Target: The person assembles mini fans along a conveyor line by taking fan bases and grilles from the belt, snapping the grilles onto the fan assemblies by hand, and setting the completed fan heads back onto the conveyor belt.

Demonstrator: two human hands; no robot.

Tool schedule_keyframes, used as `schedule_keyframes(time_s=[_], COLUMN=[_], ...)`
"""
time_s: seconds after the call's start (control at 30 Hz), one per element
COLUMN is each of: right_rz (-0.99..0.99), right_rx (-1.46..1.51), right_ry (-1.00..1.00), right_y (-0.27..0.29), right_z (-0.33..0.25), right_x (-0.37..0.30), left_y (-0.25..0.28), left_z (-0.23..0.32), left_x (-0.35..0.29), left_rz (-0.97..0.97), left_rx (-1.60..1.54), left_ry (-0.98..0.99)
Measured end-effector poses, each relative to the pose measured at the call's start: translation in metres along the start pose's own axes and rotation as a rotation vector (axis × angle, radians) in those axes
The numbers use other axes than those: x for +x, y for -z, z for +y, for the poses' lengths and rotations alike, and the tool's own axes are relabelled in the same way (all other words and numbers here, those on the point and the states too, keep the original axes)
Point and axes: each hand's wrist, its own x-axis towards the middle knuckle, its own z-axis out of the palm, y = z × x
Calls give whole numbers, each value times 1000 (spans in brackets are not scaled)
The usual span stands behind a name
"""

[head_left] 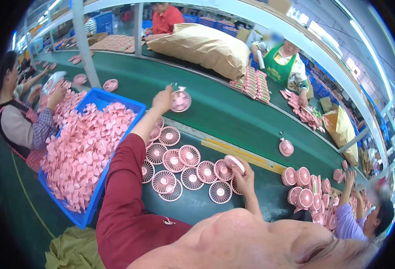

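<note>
My left hand (163, 99) reaches out over the green conveyor belt, its fingers closed together beside a round pink fan housing (180, 101). A tiny greenish bit shows at the fingertips; whether they pinch it or the housing's edge is too small to tell. Close to my body, my right hand (246, 178) grips a round pink fan cover (234, 164), tilted on edge. Beneath and left of it, several pink slotted fan grilles (192, 178) lie spread over the dark green work surface, some overlapping.
A blue bin (86, 219) heaped with pink fan blades (87, 152) stands at my left. Another pink housing (285, 147) lies on the belt (233, 121). Stacked pink grilles (303, 176) sit at the right. Co-workers sit at both sides and across the belt, near a large brown sack (202, 47).
</note>
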Motion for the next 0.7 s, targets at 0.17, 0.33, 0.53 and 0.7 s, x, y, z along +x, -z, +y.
schedule_keyframes(time_s=[0.17,0.33,0.53,0.7], right_rz=[107,124,239,175], right_rx=[194,387,-16,-479], right_ry=[-198,5,193,517], right_y=[-12,-40,-54,-56], right_z=[-41,-73,-73,-75], right_x=[29,61,64,62], left_y=[1,3,13,9], left_z=[94,165,191,192], left_x=[-59,-124,-159,-166], left_rz=[167,-185,-610,-691], left_rx=[-885,-1602,-2188,-2264], left_ry=[16,329,543,534])
